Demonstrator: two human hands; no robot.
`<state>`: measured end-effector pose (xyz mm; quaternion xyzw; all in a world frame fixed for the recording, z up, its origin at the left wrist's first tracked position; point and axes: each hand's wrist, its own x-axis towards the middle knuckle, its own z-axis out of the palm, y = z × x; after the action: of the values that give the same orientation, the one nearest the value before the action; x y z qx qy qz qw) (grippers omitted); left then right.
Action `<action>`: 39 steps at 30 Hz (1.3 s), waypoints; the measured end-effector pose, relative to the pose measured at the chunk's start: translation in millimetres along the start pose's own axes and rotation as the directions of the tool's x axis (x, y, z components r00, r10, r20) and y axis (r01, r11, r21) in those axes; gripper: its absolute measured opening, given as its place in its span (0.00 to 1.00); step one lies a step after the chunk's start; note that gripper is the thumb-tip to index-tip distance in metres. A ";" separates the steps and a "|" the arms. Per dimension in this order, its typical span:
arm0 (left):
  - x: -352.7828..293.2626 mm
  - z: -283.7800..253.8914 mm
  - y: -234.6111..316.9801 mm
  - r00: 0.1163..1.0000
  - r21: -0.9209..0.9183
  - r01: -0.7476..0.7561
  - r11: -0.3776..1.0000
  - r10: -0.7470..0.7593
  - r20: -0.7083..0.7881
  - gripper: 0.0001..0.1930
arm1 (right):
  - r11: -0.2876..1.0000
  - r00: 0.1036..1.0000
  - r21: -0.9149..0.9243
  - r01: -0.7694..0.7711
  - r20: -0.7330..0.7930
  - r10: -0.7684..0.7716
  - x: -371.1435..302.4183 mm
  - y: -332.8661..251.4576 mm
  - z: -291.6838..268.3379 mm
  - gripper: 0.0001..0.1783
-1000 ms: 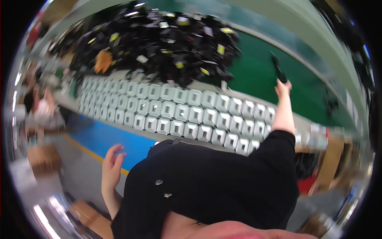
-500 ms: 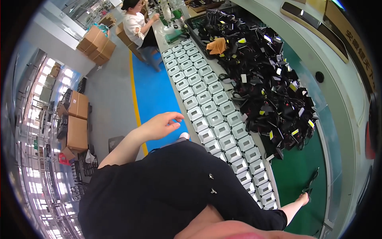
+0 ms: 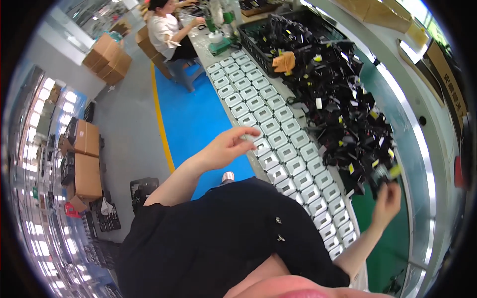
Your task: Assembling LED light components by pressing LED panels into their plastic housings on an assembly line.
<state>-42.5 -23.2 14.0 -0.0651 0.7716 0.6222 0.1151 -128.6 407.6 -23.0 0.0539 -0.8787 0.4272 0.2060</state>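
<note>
My right hand (image 3: 387, 202) is at the near end of a large pile of black corded parts (image 3: 343, 99). Its fingers are closed on a black corded part (image 3: 381, 175), smeared by motion, with pale and yellow patches near it. My left hand (image 3: 226, 147) hangs over the left edge of the bench, thumb and fingers apart, holding nothing. Beside its fingertips run rows of silvery rectangular pieces (image 3: 278, 140) with dark corners, each with a small window in the middle. Another dark corded thing (image 3: 395, 283) lies on the green mat (image 3: 380, 248) at lower right.
A black crate (image 3: 251, 44) stands behind the pile, and an orange cloth (image 3: 283, 62) lies on it. A co-worker (image 3: 166, 32) sits at a green machine (image 3: 218, 44) at the far end. Cardboard boxes (image 3: 88, 176) and a black crate (image 3: 144, 188) are on the floor to the left.
My right hand has moved from the green mat, where it was at a black corded thing, up to the pile's near end. My left hand has shifted right toward the silvery pieces. The view has shifted slightly.
</note>
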 end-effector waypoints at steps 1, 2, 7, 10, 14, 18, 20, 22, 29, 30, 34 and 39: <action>3.8 -5.4 -2.2 0.996 -0.119 -0.085 0.989 0.088 0.016 0.16 | 0.992 0.994 0.072 0.099 0.027 -0.101 -0.1 -46.4 34.0 0.04; 5.8 -17.8 -0.6 0.994 -0.153 -0.109 0.982 0.111 0.004 0.18 | 0.982 0.978 0.119 0.144 0.133 -0.159 5.9 -82.2 61.9 0.04; -5.5 -69.9 12.4 0.979 -0.340 -0.194 0.920 0.205 -0.004 0.28 | 0.809 0.724 0.353 0.469 0.371 -0.582 15.6 -213.1 173.1 0.05; -9.3 -104.8 11.2 0.968 -0.361 -0.228 0.904 0.250 0.013 0.30 | 0.757 0.607 0.416 0.503 0.454 -0.653 11.5 -258.8 218.1 0.05; -22.1 -142.4 -10.2 0.957 -0.616 -0.157 0.772 0.274 0.099 0.27 | 0.703 0.566 0.482 0.523 0.420 -0.709 -2.2 -300.5 270.5 0.06; -34.5 -163.5 -23.3 0.968 -0.733 -0.175 0.657 0.250 -0.007 0.25 | 0.673 0.548 0.633 0.383 0.431 -0.717 -11.1 -326.8 302.0 0.04; -38.8 -172.1 -28.0 0.968 -0.785 -0.201 0.586 0.242 -0.067 0.25 | 0.669 0.656 0.624 0.404 0.312 -0.687 -15.9 -334.9 305.6 0.05; -41.0 -176.5 -31.5 0.975 -0.801 -0.200 0.564 0.194 -0.107 0.26 | 0.744 0.727 0.492 0.452 0.280 -0.627 -23.4 -337.3 299.0 0.05; -34.2 -169.1 -33.0 0.891 -0.552 -0.452 0.701 0.335 -0.306 0.30 | 0.810 0.647 0.571 0.134 0.568 -0.508 -57.2 -358.2 299.7 0.23; -33.8 -167.6 -31.4 0.892 -0.552 -0.451 0.702 0.339 -0.298 0.30 | 0.811 0.654 0.569 0.135 0.564 -0.505 -56.7 -356.1 298.9 0.23; -34.8 -159.5 -28.9 0.857 -0.572 -0.514 0.640 0.347 -0.382 0.29 | 0.755 0.676 0.639 -0.146 0.622 -0.395 -46.4 -347.3 288.0 0.20; -39.0 -154.1 -23.7 0.854 -0.464 -0.516 0.720 0.393 -0.341 0.29 | 0.710 0.754 0.703 -0.039 0.487 -0.440 -39.0 -343.7 282.3 0.18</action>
<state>-14.0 -180.2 32.4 0.0297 0.5641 0.8113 -0.1506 -89.2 -30.0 56.2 0.3646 -0.6660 0.6456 -0.0824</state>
